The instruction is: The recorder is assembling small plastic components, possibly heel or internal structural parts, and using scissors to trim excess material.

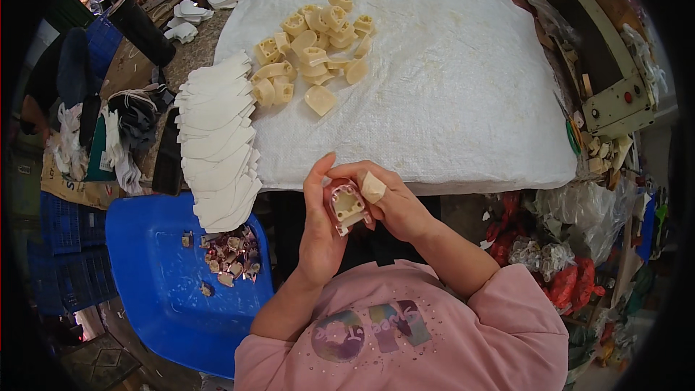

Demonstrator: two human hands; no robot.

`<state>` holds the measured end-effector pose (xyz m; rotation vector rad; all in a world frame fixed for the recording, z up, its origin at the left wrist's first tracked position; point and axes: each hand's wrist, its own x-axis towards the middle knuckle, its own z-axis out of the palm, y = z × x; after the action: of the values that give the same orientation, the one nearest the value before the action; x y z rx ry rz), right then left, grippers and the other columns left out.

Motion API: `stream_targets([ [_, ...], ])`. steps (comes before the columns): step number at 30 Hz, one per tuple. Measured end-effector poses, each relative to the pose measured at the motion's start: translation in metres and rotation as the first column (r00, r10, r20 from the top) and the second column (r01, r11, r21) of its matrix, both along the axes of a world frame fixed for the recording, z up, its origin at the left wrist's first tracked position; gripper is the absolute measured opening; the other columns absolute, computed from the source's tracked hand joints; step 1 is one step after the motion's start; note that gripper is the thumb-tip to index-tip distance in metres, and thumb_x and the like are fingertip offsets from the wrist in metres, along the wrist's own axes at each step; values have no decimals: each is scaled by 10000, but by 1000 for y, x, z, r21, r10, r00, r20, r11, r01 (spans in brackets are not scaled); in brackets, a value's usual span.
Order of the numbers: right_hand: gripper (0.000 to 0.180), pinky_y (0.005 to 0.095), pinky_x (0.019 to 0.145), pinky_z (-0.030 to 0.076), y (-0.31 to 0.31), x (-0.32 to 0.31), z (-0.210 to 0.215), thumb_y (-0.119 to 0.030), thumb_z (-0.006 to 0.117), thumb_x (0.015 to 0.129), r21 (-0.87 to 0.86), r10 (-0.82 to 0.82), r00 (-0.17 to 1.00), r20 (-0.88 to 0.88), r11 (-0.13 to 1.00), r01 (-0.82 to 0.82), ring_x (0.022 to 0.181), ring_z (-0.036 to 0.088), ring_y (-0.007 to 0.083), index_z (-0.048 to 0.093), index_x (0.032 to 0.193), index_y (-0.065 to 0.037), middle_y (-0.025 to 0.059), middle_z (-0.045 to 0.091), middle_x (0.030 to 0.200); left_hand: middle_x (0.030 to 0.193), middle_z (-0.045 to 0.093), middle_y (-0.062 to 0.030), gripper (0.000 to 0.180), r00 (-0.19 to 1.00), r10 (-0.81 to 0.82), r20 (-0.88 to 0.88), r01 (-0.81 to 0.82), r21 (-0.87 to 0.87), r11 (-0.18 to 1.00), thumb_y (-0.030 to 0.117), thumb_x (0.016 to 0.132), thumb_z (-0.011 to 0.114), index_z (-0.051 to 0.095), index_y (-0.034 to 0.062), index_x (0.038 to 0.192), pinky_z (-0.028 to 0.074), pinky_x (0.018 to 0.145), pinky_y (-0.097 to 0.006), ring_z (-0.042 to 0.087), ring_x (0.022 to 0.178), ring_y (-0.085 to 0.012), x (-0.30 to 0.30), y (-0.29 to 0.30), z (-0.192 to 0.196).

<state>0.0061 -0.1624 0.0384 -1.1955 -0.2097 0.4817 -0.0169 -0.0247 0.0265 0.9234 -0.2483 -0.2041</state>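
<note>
Just past the front edge of the sack-covered table, both my hands are closed around one hollow shoe heel (pixel 346 204). Its outside is glossy pinkish red, and its cream, ribbed inside faces up. My left hand (pixel 316 228) wraps the heel's left side with the thumb and palm. From the right, my right hand (pixel 398 206) grips its edge, the fingers reaching over the top. A beige wrap or cover (pixel 372 187) sits on what looks like my right thumb. The heel's underside is hidden by my hands.
Several bare cream heels (pixel 318 36) lie heaped on the white woven sack (pixel 463 94). At the left, overlapping white cut pieces (pixel 217 137) hang over the table edge. Below them stands a blue tub (pixel 159 275) with shiny pinkish heels (pixel 233 255). A beige metal machine (pixel 619 105) stands right.
</note>
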Motion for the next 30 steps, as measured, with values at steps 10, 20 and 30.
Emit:
stream_targets([
  [10, 225, 220, 673, 448, 21, -4, -22, -173, 437, 947, -4, -178, 915, 361, 981, 192, 783, 523, 92, 517, 1114, -45, 9, 513, 940, 1112, 443, -117, 430, 923, 242, 298, -347, 376, 859, 243, 932, 383, 323, -26, 1262, 358, 861, -277, 438, 973, -140, 0, -7, 2],
  [20, 433, 235, 658, 430, 11, -2, -18, -276, 391, 986, 68, -44, 997, 56, 997, 40, 730, 470, 88, 392, 1349, -42, 40, 493, 975, 928, 544, -80, 600, 995, 50, -91, -66, -180, 982, 524, 956, 248, 265, 107, 1387, 428, 556, -260, 532, 725, -150, 18, 5, -7],
  [30, 342, 323, 795, 419, 24, -14, -23, -156, 439, 924, -142, -162, 829, 535, 950, 277, 866, 525, 247, 466, 1237, -21, 133, 519, 1005, 1027, 461, -85, 378, 912, 382, 148, -409, 328, 851, 228, 929, 333, 377, -29, 1202, 405, 750, -223, 480, 848, -107, 1, -9, 1],
])
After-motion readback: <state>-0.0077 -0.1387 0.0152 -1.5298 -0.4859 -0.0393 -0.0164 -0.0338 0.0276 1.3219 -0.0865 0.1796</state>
